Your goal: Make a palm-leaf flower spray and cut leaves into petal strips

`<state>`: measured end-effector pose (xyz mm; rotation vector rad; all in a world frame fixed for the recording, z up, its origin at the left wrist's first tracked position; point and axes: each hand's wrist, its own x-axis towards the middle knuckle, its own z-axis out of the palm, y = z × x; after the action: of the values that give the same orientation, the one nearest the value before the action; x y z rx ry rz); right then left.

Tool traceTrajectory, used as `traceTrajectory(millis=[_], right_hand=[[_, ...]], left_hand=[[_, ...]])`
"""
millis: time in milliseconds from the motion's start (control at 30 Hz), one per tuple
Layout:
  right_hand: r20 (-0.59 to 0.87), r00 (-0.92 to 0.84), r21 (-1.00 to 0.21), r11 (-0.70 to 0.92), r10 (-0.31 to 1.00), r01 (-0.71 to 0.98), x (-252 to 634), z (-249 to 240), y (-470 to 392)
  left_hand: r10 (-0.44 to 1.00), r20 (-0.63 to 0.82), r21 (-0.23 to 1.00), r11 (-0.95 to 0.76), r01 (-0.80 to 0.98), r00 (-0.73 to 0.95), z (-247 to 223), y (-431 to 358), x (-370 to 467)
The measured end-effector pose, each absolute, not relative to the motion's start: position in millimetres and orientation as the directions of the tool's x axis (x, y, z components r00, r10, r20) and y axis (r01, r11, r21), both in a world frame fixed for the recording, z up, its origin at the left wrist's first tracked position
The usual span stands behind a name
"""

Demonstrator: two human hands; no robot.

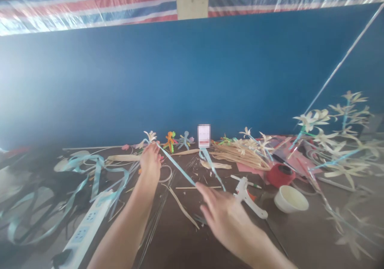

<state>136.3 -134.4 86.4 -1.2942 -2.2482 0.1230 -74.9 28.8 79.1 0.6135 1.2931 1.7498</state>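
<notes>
Two bare forearms [129,221] are being extended from the lower edge; view centre is being used as dial centre. One blue ribbon [177,165] is being held taut at 7 o'clock. By the left hand [151,161] (8 o'clock), fingers closed, one pale flower [150,135] and the ribbon are being gripped. By the right hand [226,213] (5 o'clock), the ribbon is being held at half-curled fingertips, thumb apart. On the table [177,247] are being noted: one glue gun [244,195] (4:30), one bowl [283,205] and one red roll [280,177] (4), one power strip [87,225] (8), two figures [170,141] (7:30).
</notes>
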Motion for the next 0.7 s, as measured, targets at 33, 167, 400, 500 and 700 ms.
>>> traceTrajectory(millis=[33,167,400,500,700], right_hand=[[0.451,-0.329,-0.361,0.507,0.830,0.783,145.1,89.5,-128.2],[0.552,-0.139,-0.414,0.415,0.822,0.810,181.3,83.4,-97.5],[0.405,0.054,-0.524,0.183,0.913,0.832,232.8,37.4,-49.1],[0.380,0.028,-0.662,0.251,0.925,0.706,225.8,36.5,-42.0],[0.283,-0.365,-0.709,0.450,0.887,0.544,162.5,48.3,-42.1]], left_hand=[[0.842,-0.075,0.919,-0.150,-0.365,-0.535,83.2,29.9,-82.6],[0.776,-0.033,0.908,-0.240,-0.343,-0.630,93.9,37.1,-115.1],[0.700,-0.045,0.896,-0.287,-0.338,-0.713,104.1,40.4,-158.1],[0.740,0.023,0.882,-0.331,-0.334,-0.673,104.2,34.2,-161.9],[0.757,0.055,0.867,-0.359,-0.344,-0.651,103.1,14.1,-137.4]])
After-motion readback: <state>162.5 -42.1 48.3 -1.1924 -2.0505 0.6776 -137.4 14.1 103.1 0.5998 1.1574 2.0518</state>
